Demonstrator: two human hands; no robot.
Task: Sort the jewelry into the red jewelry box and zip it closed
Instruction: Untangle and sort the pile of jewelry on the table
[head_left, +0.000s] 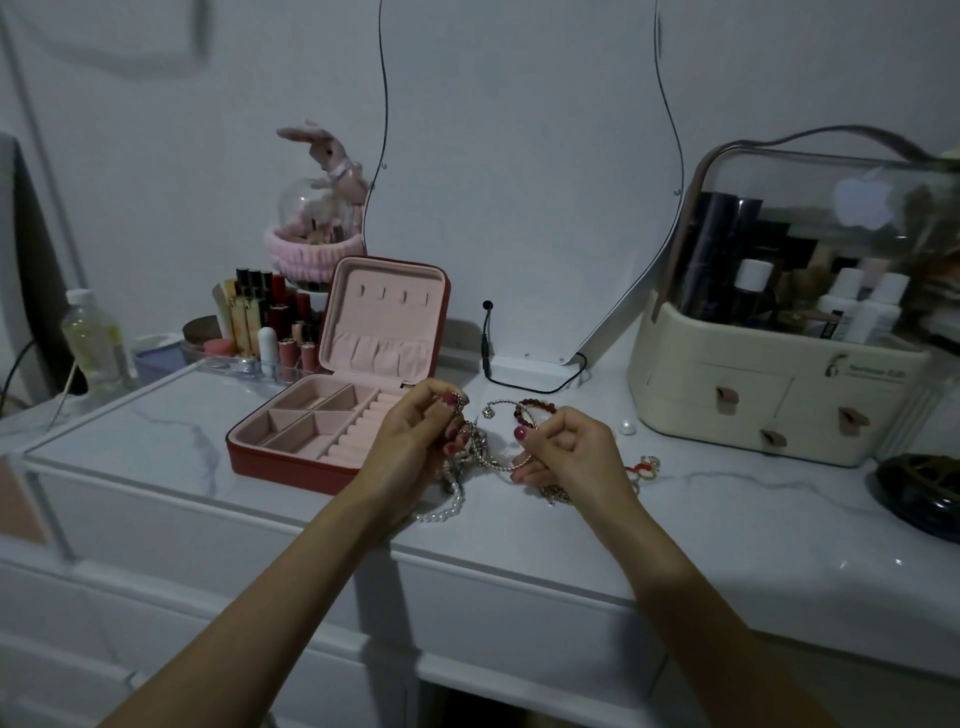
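Note:
The red jewelry box (280, 462) lies open on the marble top, its pink lid upright and its pink compartments bare. Just right of the box, my left hand (415, 436) pinches a silver chain (457, 402) between thumb and fingers, with a tangle of chains hanging below. My right hand (566, 449) pinches a twisted silver bangle (498, 462). A dark red bead bracelet (537, 405) and a thin silver bracelet (493, 408) lie behind the hands. A pearl strand (441, 512) lies under my left wrist. A red-and-gold piece (644, 465) sits to the right.
A cream cosmetics organiser (769, 415) with a clear lid stands at the right. Lipsticks in a clear tray (270, 322) and a plastic bottle (93, 343) stand behind the box. A mirror (519, 182) with a black cable (519, 382) is at the back. A loose pearl (627, 427) lies nearby.

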